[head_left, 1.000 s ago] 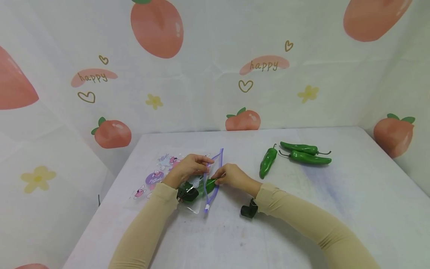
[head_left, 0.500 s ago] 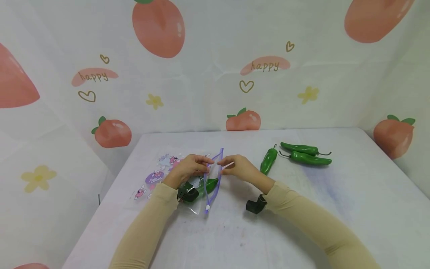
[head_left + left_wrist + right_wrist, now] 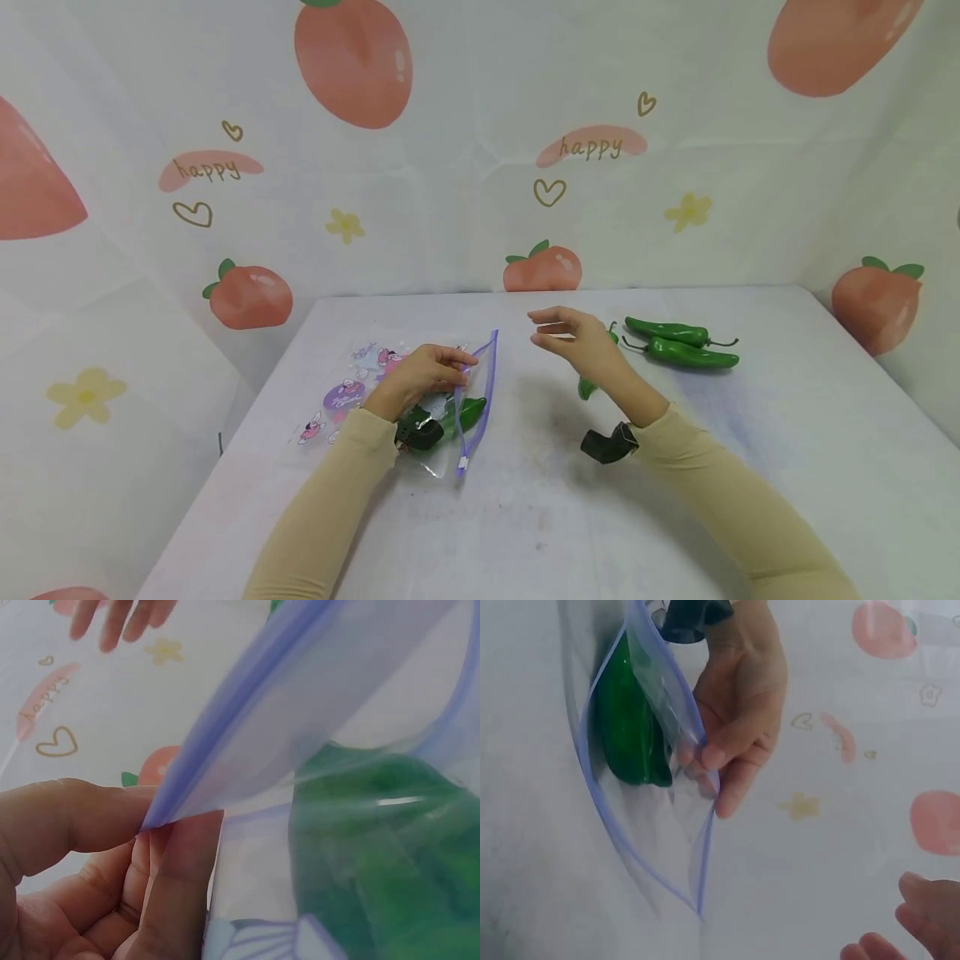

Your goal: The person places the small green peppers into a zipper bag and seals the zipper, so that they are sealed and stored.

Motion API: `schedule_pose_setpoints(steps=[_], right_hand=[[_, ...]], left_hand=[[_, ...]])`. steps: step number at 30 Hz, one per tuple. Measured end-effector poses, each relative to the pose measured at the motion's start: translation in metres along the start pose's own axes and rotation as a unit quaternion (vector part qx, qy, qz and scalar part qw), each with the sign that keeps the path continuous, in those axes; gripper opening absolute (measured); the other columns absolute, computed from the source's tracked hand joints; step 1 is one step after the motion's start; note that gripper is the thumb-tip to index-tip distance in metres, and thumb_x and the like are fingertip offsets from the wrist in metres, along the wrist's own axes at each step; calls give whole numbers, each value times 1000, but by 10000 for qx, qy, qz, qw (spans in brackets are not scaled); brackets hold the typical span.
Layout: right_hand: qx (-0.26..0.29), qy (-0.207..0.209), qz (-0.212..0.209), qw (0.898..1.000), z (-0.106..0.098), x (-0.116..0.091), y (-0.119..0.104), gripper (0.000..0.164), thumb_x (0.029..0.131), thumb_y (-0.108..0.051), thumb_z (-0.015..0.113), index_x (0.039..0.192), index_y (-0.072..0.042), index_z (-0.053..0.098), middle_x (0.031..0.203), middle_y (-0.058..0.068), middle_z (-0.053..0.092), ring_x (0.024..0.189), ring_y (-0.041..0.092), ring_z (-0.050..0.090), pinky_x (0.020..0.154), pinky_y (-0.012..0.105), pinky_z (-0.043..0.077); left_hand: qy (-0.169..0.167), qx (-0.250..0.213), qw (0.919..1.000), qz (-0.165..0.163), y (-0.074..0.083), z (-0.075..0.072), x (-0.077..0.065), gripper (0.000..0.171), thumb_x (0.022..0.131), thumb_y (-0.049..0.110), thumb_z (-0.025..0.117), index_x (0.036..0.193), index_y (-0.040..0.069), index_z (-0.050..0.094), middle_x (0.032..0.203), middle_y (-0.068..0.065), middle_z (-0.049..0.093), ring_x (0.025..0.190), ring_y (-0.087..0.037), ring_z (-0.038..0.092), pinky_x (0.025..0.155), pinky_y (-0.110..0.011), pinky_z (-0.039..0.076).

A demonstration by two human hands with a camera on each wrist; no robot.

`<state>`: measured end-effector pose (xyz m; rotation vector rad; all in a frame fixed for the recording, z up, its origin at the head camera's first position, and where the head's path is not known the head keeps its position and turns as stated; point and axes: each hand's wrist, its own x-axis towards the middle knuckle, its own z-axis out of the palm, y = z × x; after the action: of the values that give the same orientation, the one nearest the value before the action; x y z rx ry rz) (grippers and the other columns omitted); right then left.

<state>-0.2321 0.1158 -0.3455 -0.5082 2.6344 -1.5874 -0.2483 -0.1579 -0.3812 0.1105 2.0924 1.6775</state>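
A clear zip bag [image 3: 489,375] with a purple-edged mouth and cartoon prints lies on the left of the table, its mouth gaping to the right. My left hand [image 3: 423,375] pinches one lip of that mouth between thumb and fingers, as the left wrist view shows closely. Inside the bag, just behind the mouth, lies a green chili pepper [image 3: 627,720]. My right hand [image 3: 585,342] hovers over the table right of the bag, fingers apart and holding nothing. It partly covers a green chili pepper [image 3: 587,388] lying beneath it.
Two more green chili peppers, a rear one [image 3: 667,331] and a front one [image 3: 692,353], lie side by side at the back right of the white table [image 3: 525,517]. A printed cloth [image 3: 450,192] hangs behind the table.
My right hand has let go of the chili pepper at the bag's mouth and moved up and right toward the loose peppers. My left hand still holds the bag's lip.
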Motion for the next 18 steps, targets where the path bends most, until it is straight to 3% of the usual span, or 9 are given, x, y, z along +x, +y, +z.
schedule_pose_setpoints(steps=[8,18], right_hand=[[55,371,146,9992,-16,-11,24,48,92,-21,67,137,-11,52,137,15,54,123,32,56,96,46,49],[-693,574,473,9948,-22,-27,55,48,92,-21,66,136,-7,53,133,18,57,120,37,56,96,50,47]], left_hand=[[32,-26,10000,-25,0,0,2,40,85,-11,61,125,-14,56,84,0,55,76,-11,55,68,-18,53],[9,-23,10000,-94,0,0,2,41,85,-11,61,125,-14,55,84,0,55,75,-10,56,68,-18,53]])
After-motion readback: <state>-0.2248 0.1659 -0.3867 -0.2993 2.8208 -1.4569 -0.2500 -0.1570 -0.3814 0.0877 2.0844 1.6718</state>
